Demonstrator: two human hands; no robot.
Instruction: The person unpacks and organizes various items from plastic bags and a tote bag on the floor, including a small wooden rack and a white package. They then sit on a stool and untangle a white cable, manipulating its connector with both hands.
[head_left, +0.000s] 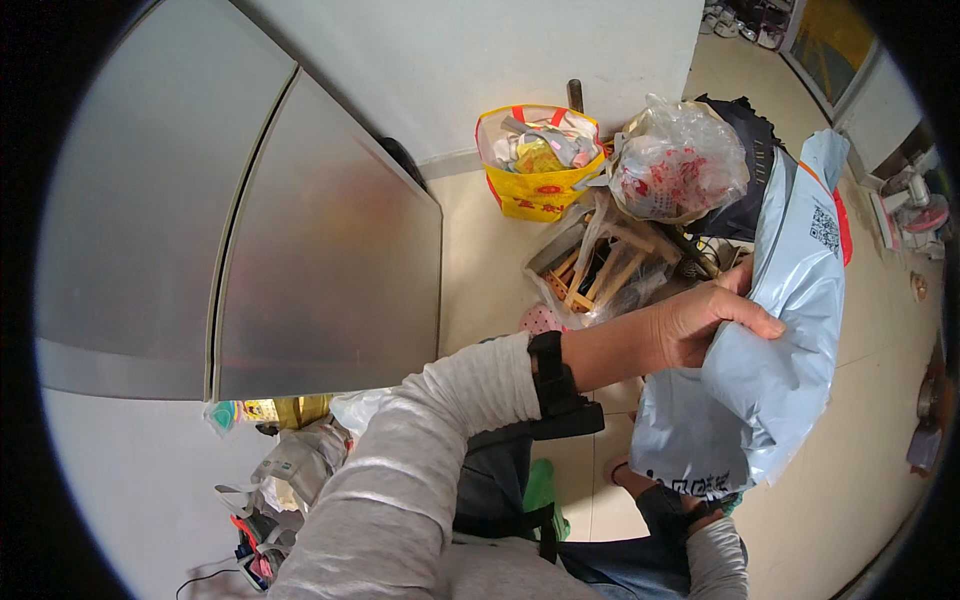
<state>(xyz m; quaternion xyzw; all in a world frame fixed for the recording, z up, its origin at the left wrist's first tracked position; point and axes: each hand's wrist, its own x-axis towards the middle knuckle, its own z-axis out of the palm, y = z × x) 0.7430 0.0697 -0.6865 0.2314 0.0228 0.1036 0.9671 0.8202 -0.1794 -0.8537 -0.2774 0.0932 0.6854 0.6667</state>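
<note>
My left hand (724, 304) reaches across to the right and grips a pale grey-white plastic mailing bag (787, 367), its thumb pressed on the near side. Crumpled and hanging at an angle, the bag bears a printed code and dark printing near its lower edge. What is inside the bag cannot be seen. Low on the right, part of my right hand (636, 480) shows beside the bag's bottom edge. Most of its fingers are hidden, so I cannot tell whether it holds anything. Black straps circle both wrists.
A metallic refrigerator (330, 247) stands left. By the white wall are a yellow shopping bag (540, 187), a clear plastic bag (679, 165), a black bag (739, 150) and a bag of wooden pieces (600, 270). More bags (304, 457) lie lower left. A green slipper (541, 487) is below.
</note>
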